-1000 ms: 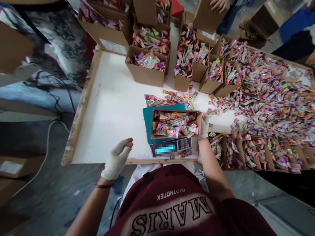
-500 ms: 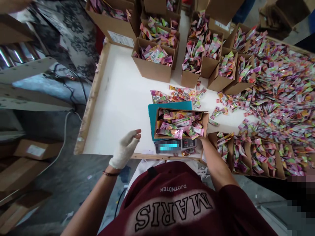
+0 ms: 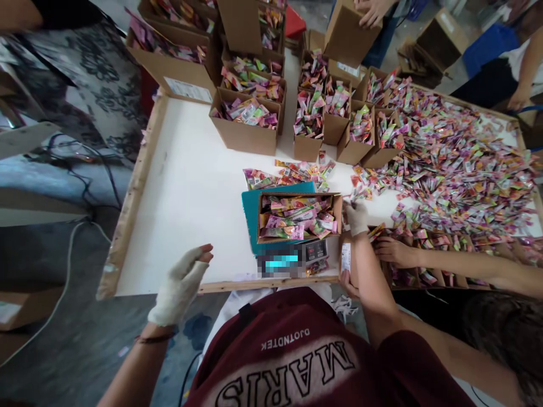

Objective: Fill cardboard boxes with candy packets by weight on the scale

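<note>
"Where is the box?"

"The box [image 3: 339, 210], full of sachets [image 3: 297, 217], sits on the scale [image 3: 316, 250] at the table's [image 3: 190, 186] near edge."

"And the person's hands?"

"The left hand [image 3: 182, 285], gloved, hangs over that edge, fingers loose, holding nothing. The right hand [image 3: 357, 217], also gloved, is just beside the box's right wall; whether it grips anything cannot be told."

"Anyone else?"

"A co-worker's hand [image 3: 390, 251] lies near it, below the pile [image 3: 458, 158]."

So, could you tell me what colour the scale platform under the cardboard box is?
Teal; the scale platform shows best in the head view.
</note>
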A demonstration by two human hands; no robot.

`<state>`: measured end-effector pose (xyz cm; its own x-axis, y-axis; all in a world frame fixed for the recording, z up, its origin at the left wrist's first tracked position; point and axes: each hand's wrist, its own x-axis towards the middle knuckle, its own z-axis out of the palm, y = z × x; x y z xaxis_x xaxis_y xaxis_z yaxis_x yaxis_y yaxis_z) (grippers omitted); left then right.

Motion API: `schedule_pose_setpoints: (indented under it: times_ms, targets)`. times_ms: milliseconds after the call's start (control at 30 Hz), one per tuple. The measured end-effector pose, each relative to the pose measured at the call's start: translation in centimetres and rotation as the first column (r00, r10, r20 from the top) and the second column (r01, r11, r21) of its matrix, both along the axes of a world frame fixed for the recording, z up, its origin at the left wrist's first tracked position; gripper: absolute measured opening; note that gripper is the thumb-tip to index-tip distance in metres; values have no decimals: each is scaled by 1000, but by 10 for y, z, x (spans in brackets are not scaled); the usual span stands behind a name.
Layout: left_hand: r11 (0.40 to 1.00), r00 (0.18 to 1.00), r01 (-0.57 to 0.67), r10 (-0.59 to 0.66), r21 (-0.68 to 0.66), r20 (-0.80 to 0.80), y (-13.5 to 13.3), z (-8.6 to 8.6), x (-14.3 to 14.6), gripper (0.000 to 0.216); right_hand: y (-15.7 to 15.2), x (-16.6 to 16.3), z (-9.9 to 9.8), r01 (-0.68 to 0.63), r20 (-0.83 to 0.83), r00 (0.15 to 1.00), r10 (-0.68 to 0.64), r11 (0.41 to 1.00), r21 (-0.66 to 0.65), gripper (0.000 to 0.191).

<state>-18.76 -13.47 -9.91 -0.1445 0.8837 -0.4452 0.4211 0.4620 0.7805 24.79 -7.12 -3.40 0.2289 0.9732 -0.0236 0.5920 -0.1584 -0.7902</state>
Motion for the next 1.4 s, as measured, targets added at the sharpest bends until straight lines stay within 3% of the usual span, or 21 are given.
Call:
schedule_pose_setpoints:
  times_ms: [100, 167, 233, 333, 400, 467, 567, 633, 733, 867, 1067, 1233, 1300, 1400]
  targets:
    - [999, 999, 41, -42, 35, 15, 10, 1, 8, 60, 1, 9, 24, 100, 60, 992, -109, 987, 129, 29]
    - [996, 997, 67, -69, 63, 34, 18, 3, 14, 62, 1, 7, 40, 79, 116, 987, -109, 968, 238, 22]
    - [991, 994, 90, -95, 98, 48, 27, 5, 19, 63, 1, -2, 52, -98, 226, 974, 27, 945, 312, 16]
    - [977, 988, 136, -147, 162, 55, 39, 15, 24, 60, 1, -24, 60, -422, 424, 859, 288, 867, 265, 12]
    - [967, 983, 162, -175, 199, 52, 46, 28, 25, 58, 1, -34, 62, -482, 483, 813, 326, 842, 242, 17]
    - [957, 982, 172, -187, 232, 42, 50, 43, 25, 57, -1, -37, 65, -429, 473, 843, 255, 849, 308, 18]
    - [940, 980, 180, -195, 289, 25, 54, 71, 28, 55, -10, -29, 75, -246, 396, 916, 61, 866, 436, 16]
    - [926, 980, 181, -200, 330, 23, 56, 89, 33, 53, -16, -23, 82, -155, 377, 926, -35, 873, 462, 19]
    - [906, 978, 188, -208, 379, 11, 61, 110, 42, 51, -24, -22, 87, -130, 404, 911, -81, 874, 469, 23]
    - [884, 971, 226, -238, 408, -22, 67, 123, 52, 50, -31, -27, 88, -236, 458, 889, 6, 864, 445, 19]
    - [858, 965, 239, -261, 455, -14, 73, 125, 63, 48, -33, -31, 85, -428, 478, 845, 238, 837, 341, 14]
    - [862, 955, 258, -295, 437, 17, 72, 124, 71, 48, -18, -36, 67, -496, 549, 750, 368, 862, 100, 35]
    - [867, 955, 261, -297, 423, 19, 70, 123, 72, 48, -15, -34, 65, -486, 593, 706, 386, 874, 11, 33]
    - [871, 955, 264, -296, 413, 14, 66, 119, 71, 49, -18, -30, 78, -478, 605, 710, 360, 877, 40, 22]
